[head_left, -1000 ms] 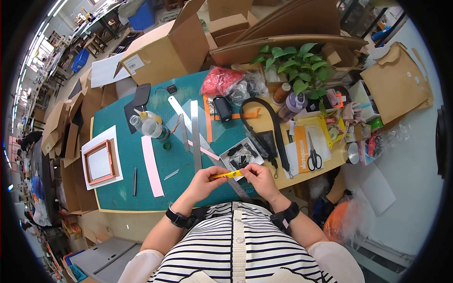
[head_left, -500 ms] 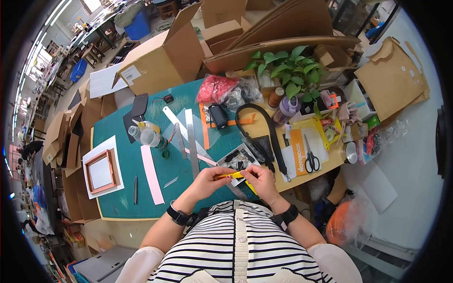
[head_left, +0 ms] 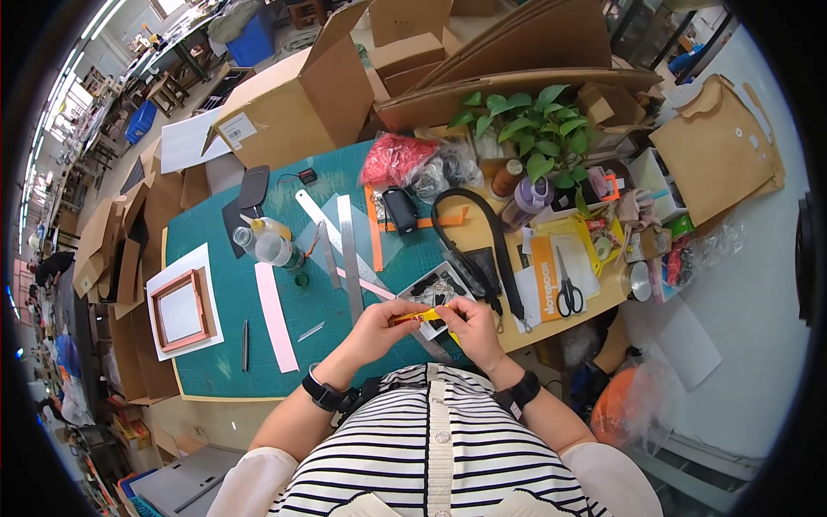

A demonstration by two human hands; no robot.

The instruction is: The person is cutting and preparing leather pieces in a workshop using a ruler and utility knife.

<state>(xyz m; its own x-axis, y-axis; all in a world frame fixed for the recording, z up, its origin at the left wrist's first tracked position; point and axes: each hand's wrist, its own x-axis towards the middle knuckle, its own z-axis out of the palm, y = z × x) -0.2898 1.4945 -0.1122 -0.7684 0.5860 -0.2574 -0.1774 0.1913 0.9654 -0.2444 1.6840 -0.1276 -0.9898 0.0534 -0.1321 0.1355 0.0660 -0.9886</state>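
Note:
Both hands meet at the near edge of the green cutting mat [head_left: 215, 370], closed on a slim yellow object [head_left: 429, 315] with red marks, too small to identify. My left hand [head_left: 377, 332] pinches its left part; my right hand [head_left: 469, 332] grips its right part, and some yellow shows below the right fingers. Just beyond my fingers sits a white tray [head_left: 410, 289] of small black and metal parts. Metal rulers [head_left: 351, 258] and pink strips [head_left: 276, 314] lie on the mat, with a small blade [head_left: 312, 330] and a dark pen-like tool [head_left: 245, 345].
At left is a wooden frame [head_left: 202, 314] on white paper; jars [head_left: 276, 247] stand mid-mat. To the right are a black strap [head_left: 517, 297], scissors [head_left: 567, 297], purple bottle [head_left: 525, 207] and plant [head_left: 551, 138]. Cardboard boxes [head_left: 267, 112] crowd behind. A person [head_left: 53, 267] stands far left.
The yellow object has turned in my fingers, with a yellow part now showing below my right hand. Both hands stay together in nearly the same place; the view has shifted slightly.

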